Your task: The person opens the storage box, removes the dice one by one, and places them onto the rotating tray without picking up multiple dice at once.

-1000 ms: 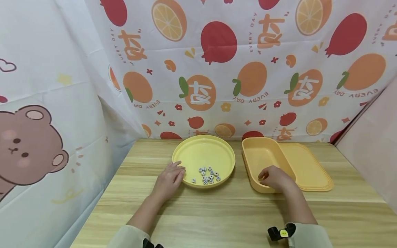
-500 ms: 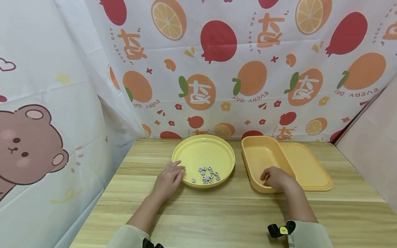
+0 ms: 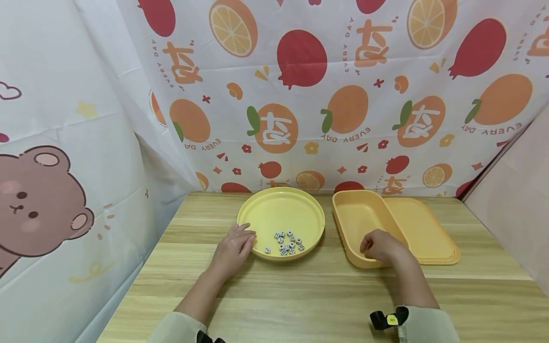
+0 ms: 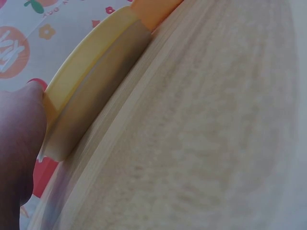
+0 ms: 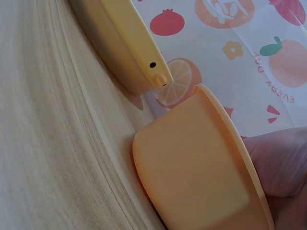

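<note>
A round yellow tray point(image 3: 274, 209) sits on the left of the table. Several white dice point(image 3: 287, 246) with dark pips lie toward its front. My left hand point(image 3: 232, 247) rests on the tray's left front rim, fingers relaxed over the edge. To the right is a deep orange rectangular box point(image 3: 351, 219). My right hand point(image 3: 381, 245) reaches over its front end, fingers bent down inside. The fingertips are hidden, so I cannot tell whether they hold anything. In the right wrist view, the box wall point(image 5: 196, 163) covers part of the hand point(image 5: 283, 167).
A flat orange lid point(image 3: 422, 231) lies on the wooden table point(image 3: 291, 305) along the box's right side. Behind the table hangs a white curtain point(image 3: 240, 81) printed with fruit. Another curtain point(image 3: 107, 157) with a bear covers the left side.
My right hand's fingers have dipped slightly deeper and shifted a little to the right inside the box. My left hand, the tray and the dice stay in place.
</note>
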Motion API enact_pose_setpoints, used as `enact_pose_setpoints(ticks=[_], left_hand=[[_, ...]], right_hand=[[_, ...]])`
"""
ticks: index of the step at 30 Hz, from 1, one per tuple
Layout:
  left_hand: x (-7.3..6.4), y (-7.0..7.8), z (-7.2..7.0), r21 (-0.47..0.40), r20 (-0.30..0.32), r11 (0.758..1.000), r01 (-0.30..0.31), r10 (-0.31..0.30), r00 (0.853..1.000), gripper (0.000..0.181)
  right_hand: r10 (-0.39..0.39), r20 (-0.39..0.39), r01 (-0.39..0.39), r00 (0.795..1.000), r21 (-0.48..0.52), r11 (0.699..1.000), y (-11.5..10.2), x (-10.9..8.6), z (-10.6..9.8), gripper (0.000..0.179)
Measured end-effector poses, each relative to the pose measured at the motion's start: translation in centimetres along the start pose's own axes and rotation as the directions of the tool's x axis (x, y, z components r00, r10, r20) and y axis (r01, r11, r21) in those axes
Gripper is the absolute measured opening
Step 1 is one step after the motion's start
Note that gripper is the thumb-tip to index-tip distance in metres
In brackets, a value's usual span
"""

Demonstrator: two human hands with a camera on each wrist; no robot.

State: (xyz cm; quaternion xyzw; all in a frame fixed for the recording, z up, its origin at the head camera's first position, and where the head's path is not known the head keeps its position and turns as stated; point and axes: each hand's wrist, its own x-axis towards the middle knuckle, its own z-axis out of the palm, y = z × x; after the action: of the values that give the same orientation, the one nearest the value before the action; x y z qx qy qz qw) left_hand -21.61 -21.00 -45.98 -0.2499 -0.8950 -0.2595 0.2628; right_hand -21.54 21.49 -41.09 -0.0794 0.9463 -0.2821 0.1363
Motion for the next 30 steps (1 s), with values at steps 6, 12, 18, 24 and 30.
enact_pose_setpoints(ticks=[6,12,18,24,30], left_hand=[[0.02,0.09,-0.07,-0.005,-0.003,1.000,0.001,-0.001,1.000,0.017],[0.01,0.07,-0.01,-0.006,-0.007,1.000,0.000,0.000,1.000,0.017],[0.05,0.04,0.02,-0.013,-0.014,1.000,-0.009,0.008,1.000,0.016],[0.07,0.12,-0.03,-0.010,-0.007,1.000,0.000,0.000,1.000,0.017],[0.09,0.08,-0.02,-0.009,-0.004,1.000,0.004,-0.004,1.000,0.017]], right_hand=[[-0.018,-0.016,0.019,1.000,0.012,1.000,-0.09,-0.09,-0.22,0.006],[0.020,-0.011,-0.019,1.000,0.060,0.998,-0.05,0.10,-0.15,0.010],[0.007,-0.014,-0.006,1.000,0.085,0.996,-0.07,0.26,-0.12,0.021],[-0.012,-0.059,0.017,0.998,0.089,0.996,-0.03,0.44,-0.03,0.023],[-0.018,-0.131,0.021,0.991,0.026,0.999,0.03,0.70,0.00,0.018]])
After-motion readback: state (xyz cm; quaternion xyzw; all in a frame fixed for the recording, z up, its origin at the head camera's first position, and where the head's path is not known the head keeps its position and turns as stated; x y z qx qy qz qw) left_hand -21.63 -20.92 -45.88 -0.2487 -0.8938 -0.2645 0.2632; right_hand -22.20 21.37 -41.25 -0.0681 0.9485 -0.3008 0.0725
